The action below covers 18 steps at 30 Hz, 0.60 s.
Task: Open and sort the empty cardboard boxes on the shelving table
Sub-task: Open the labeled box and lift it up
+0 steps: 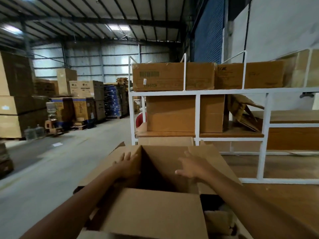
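Hands on open box — flaps splayed

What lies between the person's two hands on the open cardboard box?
In the head view, only the open cardboard box lies between the left hand and right hand: its dark interior, with nothing visible inside.

Stacked appliance cartons, water jugs, blue shutter, concrete floor

Site: warehouse interior.
Corrugated metal roof on steel beams, concrete floor, stacked cartons on pallets along the aisle, white steel shelving loaded with cardboard boxes, blue roller shutter.
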### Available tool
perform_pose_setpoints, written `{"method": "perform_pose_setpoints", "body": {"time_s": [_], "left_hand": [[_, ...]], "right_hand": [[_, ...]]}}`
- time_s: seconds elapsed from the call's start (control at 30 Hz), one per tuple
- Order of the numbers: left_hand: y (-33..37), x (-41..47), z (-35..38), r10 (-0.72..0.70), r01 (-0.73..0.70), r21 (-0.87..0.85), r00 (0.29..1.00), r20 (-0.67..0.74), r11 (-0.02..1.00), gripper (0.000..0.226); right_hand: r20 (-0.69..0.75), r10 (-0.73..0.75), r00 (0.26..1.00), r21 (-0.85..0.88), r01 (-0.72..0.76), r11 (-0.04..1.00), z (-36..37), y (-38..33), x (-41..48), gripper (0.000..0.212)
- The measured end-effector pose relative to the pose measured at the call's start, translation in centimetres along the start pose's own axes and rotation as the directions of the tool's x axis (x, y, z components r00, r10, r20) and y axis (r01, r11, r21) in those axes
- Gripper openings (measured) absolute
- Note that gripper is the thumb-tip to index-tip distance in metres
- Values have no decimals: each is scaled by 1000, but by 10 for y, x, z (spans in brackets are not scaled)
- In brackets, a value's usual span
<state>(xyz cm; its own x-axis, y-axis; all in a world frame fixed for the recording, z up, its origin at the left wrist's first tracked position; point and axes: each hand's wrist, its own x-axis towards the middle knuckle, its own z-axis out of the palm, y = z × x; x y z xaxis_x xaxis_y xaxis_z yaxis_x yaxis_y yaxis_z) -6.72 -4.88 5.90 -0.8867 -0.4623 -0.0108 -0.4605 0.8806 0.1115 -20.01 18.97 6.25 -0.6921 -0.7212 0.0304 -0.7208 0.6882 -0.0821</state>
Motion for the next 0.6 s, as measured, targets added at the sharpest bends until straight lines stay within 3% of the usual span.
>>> {"method": "perform_pose_setpoints", "body": {"time_s": [0.1,0.17,0.3,0.37,0.43,0.5,0.6], "left_hand": [[-11,30,13,1,-17,118,991,134,993,97],[-10,41,4,11,-36,129,982,186,991,97],[5,65,-30,126,-130,108,991,47,986,39],[6,86,-35,129,-127,100,991,-14,987,32],[-2,117,-29,84,-84,11,995,-45,996,40],[-11,149,-17,2,-15,-173,997,-74,985,50],[-15,190,-4,-122,79,-448,990,-67,890,55]], "right_hand": [[170,72,983,-186,-40,982,18,12,28,76],[197,34,980,-206,7,978,18,9,40,85],[76,0,997,19,-1,1000,11,16,76,86],[-55,40,998,69,-36,997,11,25,101,79],[-125,124,984,78,-115,990,14,37,129,76],[-103,228,968,80,-221,972,19,46,150,77],[-59,298,953,78,-293,953,25,48,169,80]]}}
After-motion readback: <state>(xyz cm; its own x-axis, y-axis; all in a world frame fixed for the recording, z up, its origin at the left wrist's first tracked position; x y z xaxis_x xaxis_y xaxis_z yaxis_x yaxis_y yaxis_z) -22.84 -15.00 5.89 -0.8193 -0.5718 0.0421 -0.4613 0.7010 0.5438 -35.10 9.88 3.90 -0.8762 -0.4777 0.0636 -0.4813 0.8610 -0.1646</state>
